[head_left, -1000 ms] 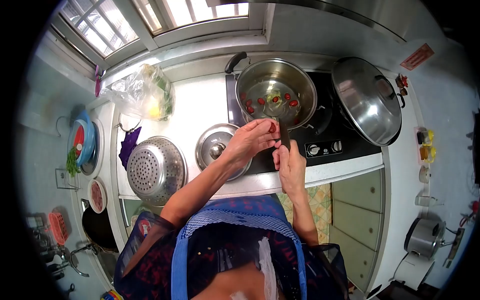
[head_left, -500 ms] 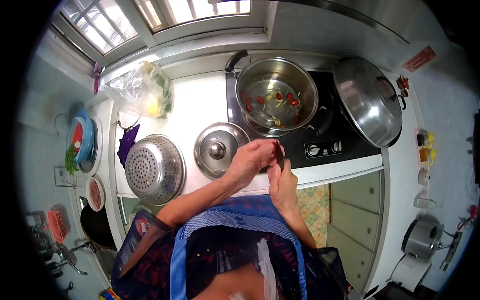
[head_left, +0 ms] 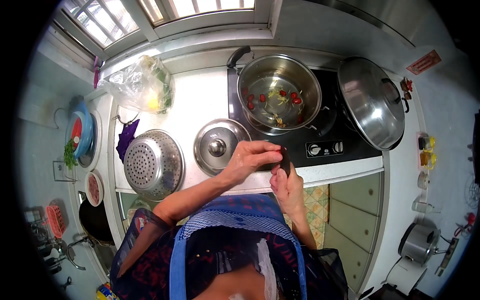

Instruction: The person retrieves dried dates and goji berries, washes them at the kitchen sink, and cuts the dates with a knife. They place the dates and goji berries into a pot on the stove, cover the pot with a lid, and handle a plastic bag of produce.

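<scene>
My left hand pinches a small red date, of which only a bit shows between the fingertips. Closed around a small dark knife, my right hand is close beside it, the blade pointing up against the date. Both hands are over the counter's front edge. Just beyond them, a steel pot on the cooktop has several red dates and pale yellow shreds in clear liquid. Left of my hands lies a steel lid with a round knob.
An upturned steel colander rests at the left, with a clear plastic bag of produce behind it. A large lidded wok occupies the cooktop's right side. A bowl of meat stands near the sink area.
The blade has tilted and lowered slightly, and more of the red date shows at my left fingertips. My right hand has shifted a little to the right. The view has moved slightly.
</scene>
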The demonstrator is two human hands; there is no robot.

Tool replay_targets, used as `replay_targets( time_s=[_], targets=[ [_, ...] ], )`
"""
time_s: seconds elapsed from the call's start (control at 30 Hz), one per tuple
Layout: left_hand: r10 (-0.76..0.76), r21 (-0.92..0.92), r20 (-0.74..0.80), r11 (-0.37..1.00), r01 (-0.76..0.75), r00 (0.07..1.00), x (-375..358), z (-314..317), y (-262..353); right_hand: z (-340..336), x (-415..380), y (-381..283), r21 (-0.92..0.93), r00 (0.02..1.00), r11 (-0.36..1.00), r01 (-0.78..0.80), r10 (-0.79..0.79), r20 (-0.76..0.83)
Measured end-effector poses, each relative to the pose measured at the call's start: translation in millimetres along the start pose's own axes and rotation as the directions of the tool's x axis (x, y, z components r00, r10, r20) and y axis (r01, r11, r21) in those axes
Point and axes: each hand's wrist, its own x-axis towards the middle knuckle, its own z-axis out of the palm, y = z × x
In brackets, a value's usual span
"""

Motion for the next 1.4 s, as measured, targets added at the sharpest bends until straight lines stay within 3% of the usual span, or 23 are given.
replay_targets(
  time_s=[0.1, 0.13, 0.2, 0.27, 0.33, 0.4, 0.43, 0.53, 0.6, 0.67, 0.73, 0.8, 0.83, 0.9, 1.07, 1.4],
  targets=[
    [0.212, 0.371, 0.075, 0.901, -0.225, 0.974, 14.0, 0.8, 38.0, -17.2, 3.5, -9.4, 0.079, 0.988, 0.990, -0.117, 0.108, 0.106],
    [0.337, 0.331, 0.040, 0.884, -0.330, 0.941, 27.1, 0.1, 46.9, -22.4, 4.1, -13.5, 0.089, 0.991, 0.990, -0.110, 0.102, 0.091],
    [0.416, 0.479, 0.068, 0.784, -0.396, 0.907, 47.7, -1.9, 75.1, -26.3, 4.3, -11.8, 0.100, 0.993, 0.990, -0.100, 0.093, 0.075],
    [0.393, 0.470, 0.130, 0.784, -0.406, 0.910, 73.3, -6.6, 81.6, -25.0, 2.9, 0.5, 0.166, 0.996, 0.982, -0.088, 0.091, -0.008],
    [0.583, 0.650, 0.279, 0.471, -0.597, 0.763, 94.6, -8.7, 88.1, -23.6, 2.9, 6.0, 0.146, 0.995, 0.985, -0.093, 0.096, -0.017],
    [0.612, 0.702, 0.293, 0.384, -0.600, 0.735, 100.4, -24.0, 97.4, -21.6, 2.4, 14.5, 0.109, 0.992, 0.990, -0.089, 0.098, -0.077],
    [0.635, 0.744, 0.314, 0.297, -0.598, 0.706, 98.8, -32.8, 100.9, -21.2, 1.8, 17.1, 0.115, 0.992, 0.990, -0.088, 0.097, -0.077],
    [0.615, 0.629, 0.031, 0.600, -0.494, 0.788, 73.0, -64.8, 91.3, -20.8, -4.0, 27.2, 0.131, 0.987, 0.985, -0.114, 0.127, -0.099],
    [0.633, 0.858, -0.082, 0.438, -0.269, 0.770, 48.4, -92.6, 76.3, -20.6, -9.2, 37.7, 0.071, 0.982, 0.983, -0.168, 0.173, -0.080],
    [0.561, 0.932, -0.161, 0.356, -0.062, 0.812, 28.9, -134.1, 25.6, -19.9, -13.9, 45.4, -0.026, 0.981, 0.981, -0.191, 0.189, -0.046],
    [0.444, 0.948, -0.127, 0.317, -0.023, 0.887, 2.8, -154.3, -27.2, -18.8, -15.2, 50.1, -0.130, 0.979, 0.970, -0.203, 0.202, -0.025],
    [0.408, 0.999, 0.000, 0.041, -0.018, 0.913, -19.2, -160.1, -67.0, -14.9, -16.7, 52.0, -0.260, 0.978, 0.946, -0.193, 0.208, 0.033],
    [0.410, 0.999, -0.002, 0.043, -0.017, 0.912, -24.8, -156.1, -72.8, -13.5, -15.2, 49.0, -0.299, 0.960, 0.924, -0.240, 0.272, 0.072],
    [0.297, 0.998, -0.068, 0.028, 0.062, 0.952, -30.8, -150.0, -80.4, -8.2, -15.2, 51.2, -0.316, 0.967, 0.927, -0.200, 0.239, 0.088],
    [0.330, 0.995, -0.093, 0.051, 0.081, 0.939, -26.7, -152.2, -84.2, 0.7, -14.8, 65.4, -0.334, 0.988, 0.939, -0.080, 0.120, 0.099],
    [0.366, 0.994, -0.093, 0.094, 0.063, 0.926, -26.1, -153.2, -84.7, 2.4, -14.1, 66.2, -0.353, 0.992, 0.933, -0.066, 0.100, 0.080]
  ],
)
